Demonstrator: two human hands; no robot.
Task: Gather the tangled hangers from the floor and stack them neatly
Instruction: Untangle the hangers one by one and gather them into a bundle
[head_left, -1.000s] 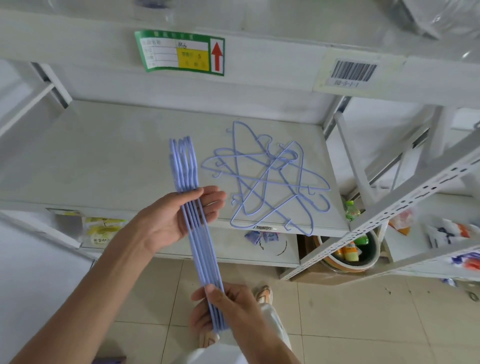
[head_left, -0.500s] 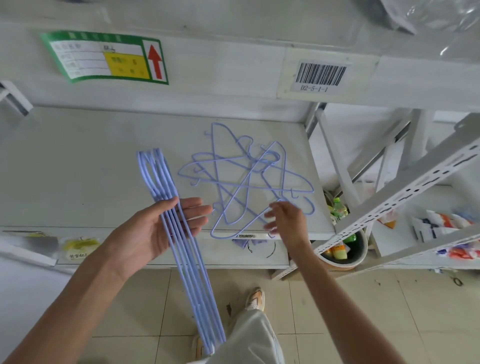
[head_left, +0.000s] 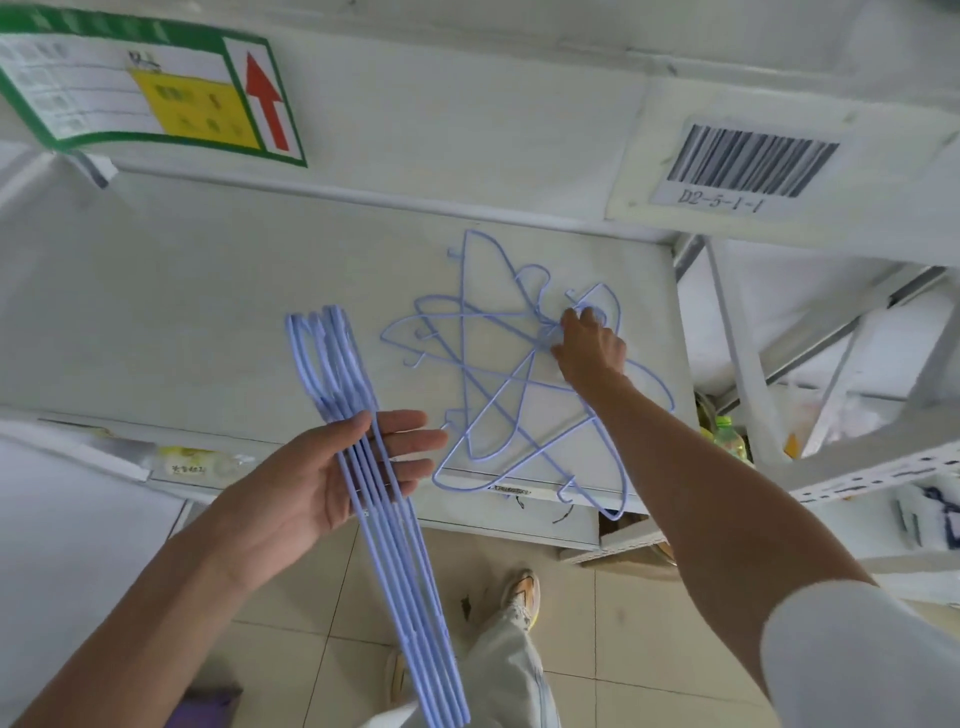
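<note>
A neat bundle of several light-blue wire hangers (head_left: 387, 514) lies across my left hand (head_left: 332, 478), which holds it edge-on over the shelf's front edge. A tangled heap of blue hangers (head_left: 498, 384) lies flat on the white shelf board (head_left: 208, 322) to the right of the bundle. My right hand (head_left: 589, 348) reaches over the heap, its fingers closed on wires near the hooks at the far right of the tangle.
An upper shelf beam with a green label (head_left: 150, 93) and a barcode tag (head_left: 748, 161) hangs close above. White metal uprights (head_left: 743, 364) stand right. A bucket with bottles (head_left: 727, 441) sits below right. My shoe (head_left: 522, 592) stands on the tiled floor.
My right hand let go of the bundle's lower end, moved up and right over the tangle and closed on its wires. The left hand keeps the bundle. The view moved closer to the shelf.
</note>
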